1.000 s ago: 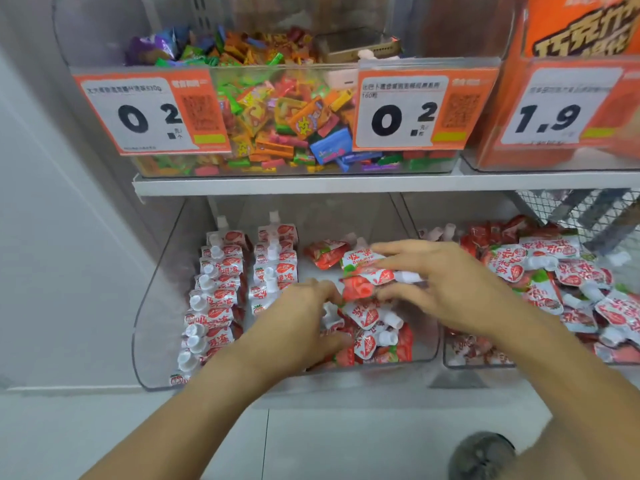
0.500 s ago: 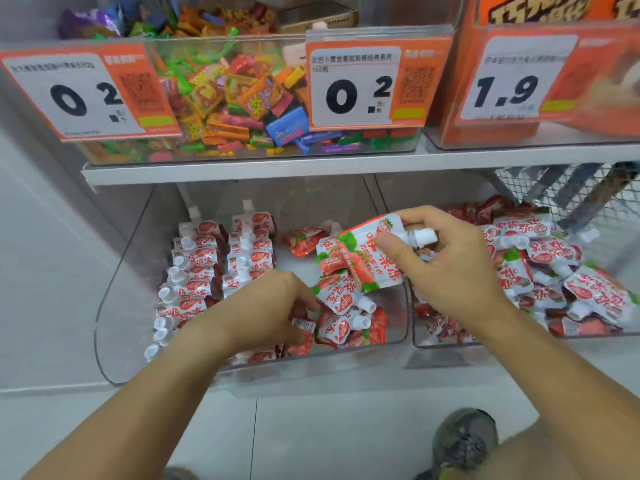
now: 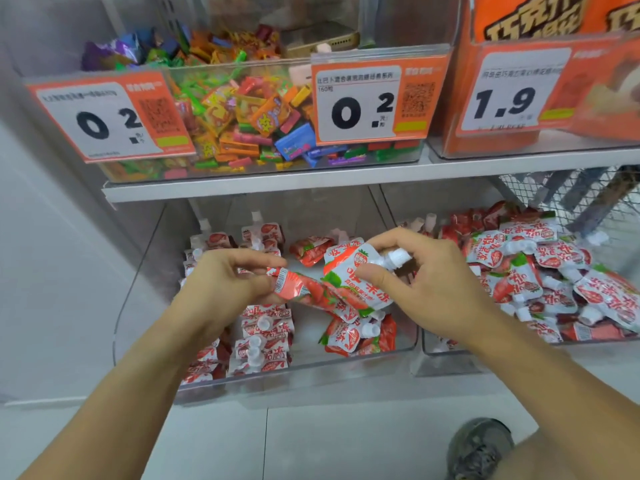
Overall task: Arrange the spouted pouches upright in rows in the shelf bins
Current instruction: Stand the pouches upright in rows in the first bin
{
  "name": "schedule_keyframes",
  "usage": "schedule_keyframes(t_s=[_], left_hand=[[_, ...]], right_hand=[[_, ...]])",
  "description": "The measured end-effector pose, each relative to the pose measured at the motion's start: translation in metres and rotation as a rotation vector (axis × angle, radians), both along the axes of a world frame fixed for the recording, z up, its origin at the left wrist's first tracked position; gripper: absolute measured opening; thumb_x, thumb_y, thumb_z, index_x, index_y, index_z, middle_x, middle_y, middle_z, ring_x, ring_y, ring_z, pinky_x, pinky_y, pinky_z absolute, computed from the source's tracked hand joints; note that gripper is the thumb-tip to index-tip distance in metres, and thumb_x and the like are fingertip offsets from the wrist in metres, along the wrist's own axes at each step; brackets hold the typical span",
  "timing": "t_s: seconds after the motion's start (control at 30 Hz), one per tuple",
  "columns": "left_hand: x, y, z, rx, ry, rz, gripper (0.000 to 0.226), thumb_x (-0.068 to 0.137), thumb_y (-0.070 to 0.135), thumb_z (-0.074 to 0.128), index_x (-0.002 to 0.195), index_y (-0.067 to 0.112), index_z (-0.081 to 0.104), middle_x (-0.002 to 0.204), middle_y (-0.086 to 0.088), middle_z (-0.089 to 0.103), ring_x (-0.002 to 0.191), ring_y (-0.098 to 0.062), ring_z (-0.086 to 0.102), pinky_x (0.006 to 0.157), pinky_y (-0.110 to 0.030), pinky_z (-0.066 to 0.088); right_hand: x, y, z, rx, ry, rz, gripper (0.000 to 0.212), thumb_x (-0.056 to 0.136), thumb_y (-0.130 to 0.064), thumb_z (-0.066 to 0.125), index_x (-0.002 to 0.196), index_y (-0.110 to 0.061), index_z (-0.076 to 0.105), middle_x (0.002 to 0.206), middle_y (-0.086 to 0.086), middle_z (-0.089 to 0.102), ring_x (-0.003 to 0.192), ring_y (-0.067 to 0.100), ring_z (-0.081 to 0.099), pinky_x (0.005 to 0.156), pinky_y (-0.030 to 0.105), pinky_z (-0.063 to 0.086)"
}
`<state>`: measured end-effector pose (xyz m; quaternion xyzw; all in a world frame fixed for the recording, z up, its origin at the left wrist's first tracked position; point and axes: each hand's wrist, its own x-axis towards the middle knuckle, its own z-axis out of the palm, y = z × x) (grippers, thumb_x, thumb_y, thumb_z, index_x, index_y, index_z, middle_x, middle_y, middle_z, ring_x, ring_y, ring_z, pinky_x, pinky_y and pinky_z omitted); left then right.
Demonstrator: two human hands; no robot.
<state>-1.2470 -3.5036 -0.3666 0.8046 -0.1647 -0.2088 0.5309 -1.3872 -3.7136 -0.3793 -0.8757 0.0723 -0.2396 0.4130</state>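
Left hand point(image 3: 225, 282): we are pinching the pouch's point(image 3: 349, 282) bottom end over the bin point(image 3: 145, 271).
Right hand point(image 3: 426, 282): we are gripping its spout end, thumb on its face.

Pouches point(image 3: 356, 271) are white with red strawberry print and green leaves; price tags point(image 3: 377, 102) are orange and white.

a shop: price tags point(image 3: 372, 103) front shelf bins point(image 3: 242, 161) of sweets.

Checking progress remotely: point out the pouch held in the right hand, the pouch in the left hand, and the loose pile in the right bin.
Right-hand pouch point(image 3: 360, 271), head view, white front panel.
Left-hand pouch point(image 3: 304, 289), head view, red body.
Loose pile point(image 3: 540, 268), head view, pouch atop heap.
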Motion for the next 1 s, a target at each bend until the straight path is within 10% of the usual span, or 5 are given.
schedule_keyframes(t_s=[0.13,0.27,0.43,0.67,1.0], left_hand=[[-0.001,-0.006,-0.003,-0.12,0.126,0.093,0.025,0.085,-0.016,0.06,0.096,0.002,0.072,0.096,-0.01,0.071,0.065,-0.025,0.074,0.058,-0.017,0.056],[0.003,-0.001,-0.007,-0.118,-0.13,0.109,0.028,0.086,-0.008,0.062,0.095,0.015,0.075,0.083,-0.005,0.077,0.071,-0.028,0.074,0.07,-0.034,0.061],[-0.003,-0.002,-0.011,-0.228,-0.423,0.022,0.03,0.084,-0.01,0.065,0.092,0.017,0.077,0.098,0.005,0.074,0.089,-0.018,0.071,0.072,-0.028,0.059],[-0.004,0.008,-0.014,-0.279,-0.528,-0.093,0.022,0.085,-0.006,0.065,0.093,0.011,0.077,0.104,0.0,0.072,0.106,-0.018,0.066,0.084,-0.043,0.056],[-0.028,0.004,-0.012,-0.465,0.425,-0.21,0.05,0.092,0.046,0.055,0.128,0.013,0.06,0.125,-0.012,0.066,0.118,-0.034,0.06,0.1,-0.049,0.049]], right_hand=[[0.006,0.002,0.001,-0.042,0.028,-0.029,0.021,0.085,-0.043,0.073,0.1,-0.028,0.071,0.082,-0.014,0.073,0.069,0.009,0.069,0.061,0.037,0.054],[0.009,0.001,0.006,0.027,0.062,-0.179,0.018,0.085,-0.043,0.073,0.093,-0.028,0.071,0.079,-0.017,0.072,0.072,-0.002,0.069,0.062,0.025,0.056],[0.016,0.012,0.009,0.78,0.187,-0.064,0.025,0.09,-0.032,0.069,0.098,-0.009,0.072,0.088,0.007,0.078,0.084,0.022,0.076,0.08,0.048,0.061],[0.031,0.028,0.001,0.942,0.239,0.09,0.019,0.096,-0.029,0.06,0.105,-0.014,0.066,0.089,0.004,0.076,0.081,0.015,0.073,0.08,0.042,0.06],[0.042,0.034,-0.006,0.739,0.151,0.207,0.032,0.083,-0.041,0.064,0.106,-0.02,0.068,0.101,0.008,0.075,0.097,0.023,0.073,0.091,0.047,0.057]])
